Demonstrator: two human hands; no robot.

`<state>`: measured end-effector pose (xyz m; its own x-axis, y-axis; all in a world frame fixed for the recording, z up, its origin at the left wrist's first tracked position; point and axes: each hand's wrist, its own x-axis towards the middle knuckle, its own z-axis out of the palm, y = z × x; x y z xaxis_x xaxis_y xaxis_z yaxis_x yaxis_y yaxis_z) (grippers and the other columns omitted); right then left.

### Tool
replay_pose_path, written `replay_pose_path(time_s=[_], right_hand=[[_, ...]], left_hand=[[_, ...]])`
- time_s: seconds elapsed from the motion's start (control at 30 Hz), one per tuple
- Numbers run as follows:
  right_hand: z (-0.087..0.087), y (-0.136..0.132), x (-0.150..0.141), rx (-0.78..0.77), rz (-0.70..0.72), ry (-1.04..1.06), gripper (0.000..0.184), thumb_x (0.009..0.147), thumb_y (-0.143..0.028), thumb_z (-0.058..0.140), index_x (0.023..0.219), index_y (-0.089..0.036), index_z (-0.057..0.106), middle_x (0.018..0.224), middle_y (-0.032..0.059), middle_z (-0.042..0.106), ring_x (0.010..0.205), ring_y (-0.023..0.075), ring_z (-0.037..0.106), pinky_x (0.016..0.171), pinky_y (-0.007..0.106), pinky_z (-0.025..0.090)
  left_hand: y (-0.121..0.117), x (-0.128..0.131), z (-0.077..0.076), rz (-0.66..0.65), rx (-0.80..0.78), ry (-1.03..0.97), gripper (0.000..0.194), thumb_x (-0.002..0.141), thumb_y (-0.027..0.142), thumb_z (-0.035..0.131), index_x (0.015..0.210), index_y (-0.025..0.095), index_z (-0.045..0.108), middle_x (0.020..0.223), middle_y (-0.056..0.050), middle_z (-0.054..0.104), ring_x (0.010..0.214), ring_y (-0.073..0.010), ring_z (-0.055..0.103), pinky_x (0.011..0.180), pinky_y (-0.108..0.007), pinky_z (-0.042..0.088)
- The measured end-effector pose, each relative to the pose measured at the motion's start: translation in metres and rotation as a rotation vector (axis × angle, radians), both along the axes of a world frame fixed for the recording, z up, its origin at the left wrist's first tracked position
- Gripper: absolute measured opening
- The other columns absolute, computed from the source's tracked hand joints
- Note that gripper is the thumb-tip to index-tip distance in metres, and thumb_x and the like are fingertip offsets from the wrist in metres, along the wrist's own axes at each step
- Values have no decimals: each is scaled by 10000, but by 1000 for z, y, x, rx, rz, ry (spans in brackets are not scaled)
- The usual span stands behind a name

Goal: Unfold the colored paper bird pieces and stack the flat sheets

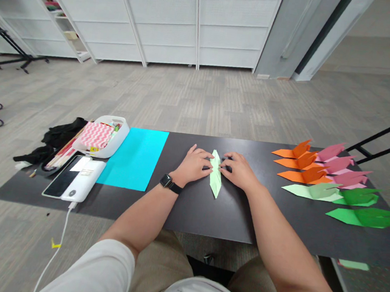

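A light green paper [215,185], folded into a long narrow diamond with pointed ends, lies on the dark table [236,217] in front of me. My left hand [195,164] grips its left edge between thumb and forefinger, the other fingers bent beside it. From the opposite side, my right hand [237,171] has its thumb and fingers closed at the right edge, about level with the left ones. The paper's middle is partly covered by fingertips. On my left wrist sits a black watch [166,181].
Folded paper cranes stand in rows at the right: orange [297,163], pink [342,166], pale green [317,191] and green [364,216]. Blue paper sheets [136,160], a white box [120,137], a phone [65,175], a cabled power bank [86,180] and black cloth [63,134] lie left.
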<state>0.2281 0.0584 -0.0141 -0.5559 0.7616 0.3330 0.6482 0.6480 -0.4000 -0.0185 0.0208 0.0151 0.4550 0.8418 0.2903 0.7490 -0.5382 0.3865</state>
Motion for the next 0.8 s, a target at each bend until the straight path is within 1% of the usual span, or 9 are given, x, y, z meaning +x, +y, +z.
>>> replay_pose_path(time_s=[0.07,0.17,0.27,0.4,0.53,0.63,0.73,0.77,0.8], right_hand=[[2,-1,0,11,10,-16,172,884,-176,695,977,-264,809,1295,110,655,1237,331,610,1108,563,481],[6,-1,0,16,28,-28,334,835,-83,643,1073,-267,790,1291,100,665,1224,323,617,1102,551,484],[8,-1,-1,6,37,5,394,824,-94,668,1166,-272,747,1280,94,667,1219,319,620,1089,535,493],[11,-1,-5,12,56,81,351,849,-163,729,1180,-279,715,1242,90,670,1199,305,630,1074,512,501],[18,-2,-9,60,67,156,243,904,-153,680,1108,-277,725,1177,84,696,1133,281,654,1031,480,518],[25,-5,-10,116,44,233,187,933,-168,651,1058,-275,739,1133,82,728,1094,279,673,996,477,531],[32,-9,-10,168,-21,344,139,968,-224,633,1030,-279,744,1101,77,759,1121,283,693,1026,486,533],[34,-11,-11,171,-43,378,138,979,-239,624,1030,-283,744,1093,75,767,1135,283,699,1040,487,534],[37,-14,-11,164,-60,404,143,985,-251,617,1037,-287,745,1090,74,774,1143,282,704,1047,486,537]], left_hand=[[1,-1,1,-7,23,-5,84,918,286,753,883,303,828,1284,8,758,1229,-255,622,1296,-637,213],[3,-3,1,-2,65,-30,104,938,285,735,899,301,830,1300,4,755,1224,-246,629,1280,-596,273],[7,-5,-1,-3,107,-73,109,951,282,724,926,294,829,1288,-9,761,1194,-233,647,1252,-556,332],[10,-6,-4,-10,152,-164,113,967,260,709,930,269,815,1256,-21,770,1139,-211,682,1181,-503,416],[10,-4,-3,5,190,-272,128,992,276,686,935,240,794,1201,-51,775,1116,-208,700,1067,-448,497],[5,-2,3,-5,210,-348,169,1028,314,638,979,228,774,1168,-67,767,1120,-210,693,1035,-425,517],[-2,-1,12,-57,187,-421,255,1085,340,512,1139,229,736,1219,-87,746,1181,-220,674,1072,-435,506],[-5,-1,15,-73,185,-445,275,1084,365,509,1213,228,709,1253,-98,733,1211,-230,664,1088,-445,500],[-8,0,18,-81,189,-464,309,1067,407,543,1278,226,677,1286,-111,718,1239,-246,652,1103,-457,495]])
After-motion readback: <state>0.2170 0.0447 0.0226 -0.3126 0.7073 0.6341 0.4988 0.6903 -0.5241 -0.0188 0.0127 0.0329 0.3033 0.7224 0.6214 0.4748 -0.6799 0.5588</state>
